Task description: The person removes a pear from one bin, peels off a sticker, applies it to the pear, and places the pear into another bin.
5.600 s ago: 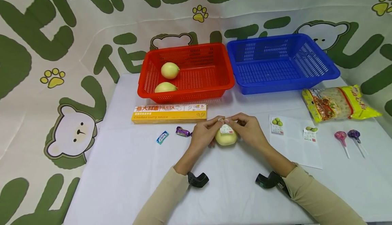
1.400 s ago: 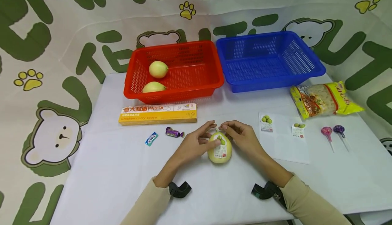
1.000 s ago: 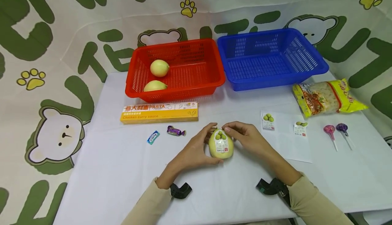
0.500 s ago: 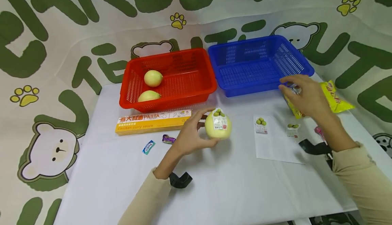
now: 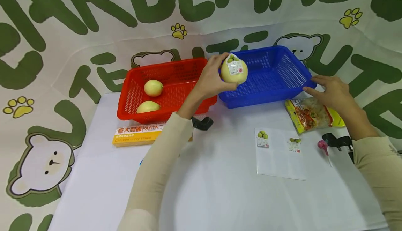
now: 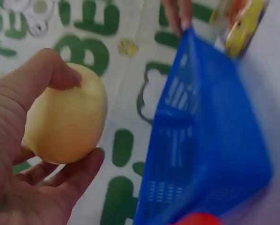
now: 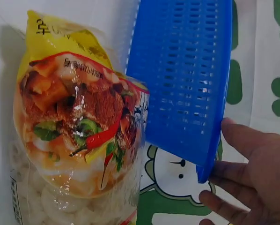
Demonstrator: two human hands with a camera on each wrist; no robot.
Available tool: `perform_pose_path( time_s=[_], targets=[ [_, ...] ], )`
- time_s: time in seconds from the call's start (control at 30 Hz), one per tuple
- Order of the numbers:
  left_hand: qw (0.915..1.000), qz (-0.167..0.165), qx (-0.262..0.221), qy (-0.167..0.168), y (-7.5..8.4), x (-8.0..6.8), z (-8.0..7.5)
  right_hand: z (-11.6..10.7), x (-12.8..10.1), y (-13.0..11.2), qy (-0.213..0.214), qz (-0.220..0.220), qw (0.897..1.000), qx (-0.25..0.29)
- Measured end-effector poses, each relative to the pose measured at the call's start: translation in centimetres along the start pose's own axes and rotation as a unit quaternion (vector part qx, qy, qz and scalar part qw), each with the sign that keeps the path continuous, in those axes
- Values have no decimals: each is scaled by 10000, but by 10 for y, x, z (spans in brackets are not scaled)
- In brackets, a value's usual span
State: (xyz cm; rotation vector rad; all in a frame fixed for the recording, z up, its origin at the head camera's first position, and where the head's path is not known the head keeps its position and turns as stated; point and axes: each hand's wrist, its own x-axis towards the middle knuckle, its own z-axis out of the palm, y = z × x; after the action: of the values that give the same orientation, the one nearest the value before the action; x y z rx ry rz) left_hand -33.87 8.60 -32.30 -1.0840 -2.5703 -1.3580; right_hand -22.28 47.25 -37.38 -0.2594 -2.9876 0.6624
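Head view: I'd carry the labelled fruit [image 5: 236, 77] with a steady, gentle grip, thumb off its label [image 5: 235, 67], and clear of the blue basket [image 5: 267, 99] just beyond the left hand [image 5: 211, 79]. That hand grasps the fruit, thumb and fingers spread wide around it, above the table [image 5: 220, 185]. Well to its right, I see the right hand [image 5: 335, 92] pinch the basket's corner.

1 head-worn camera looks forward and down across the table [image 5: 213, 192] from above, while 2 wrist-worn cameras view at close range, the left past the left hand [image 5: 209, 79], the right past the right hand [image 5: 334, 91], all 3 sharing the blue basket [image 5: 257, 97] and printed backdrop [image 5: 113, 42].
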Motion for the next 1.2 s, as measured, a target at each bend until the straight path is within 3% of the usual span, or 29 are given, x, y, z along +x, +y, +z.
perform_pose_path(
  time_s=[0.1,0.2,0.37,0.63,0.87,1.03,1.2],
  targets=[
    [9991,-230,298,-198,-10,43,3,2,-1,-2,41,21,10000,-18],
    [9966,-445,605,-326,-23,75,9,2,0,-1,98,13,10000,6],
    [9891,-855,991,-671,-46,104,22,5,-1,0,137,74,9998,151],
    [9734,-1516,1177,-1251,-70,124,44,6,-3,0,191,88,9996,191],
    [9425,-2167,1652,-1934,-73,124,59,12,-5,-3,261,104,9996,98],
    [9287,-2299,2130,-1981,-73,116,63,17,-3,-7,205,66,9998,13],
    [9193,-2187,2328,-2299,-61,125,58,11,-3,-3,287,87,9995,-2]
  ],
)
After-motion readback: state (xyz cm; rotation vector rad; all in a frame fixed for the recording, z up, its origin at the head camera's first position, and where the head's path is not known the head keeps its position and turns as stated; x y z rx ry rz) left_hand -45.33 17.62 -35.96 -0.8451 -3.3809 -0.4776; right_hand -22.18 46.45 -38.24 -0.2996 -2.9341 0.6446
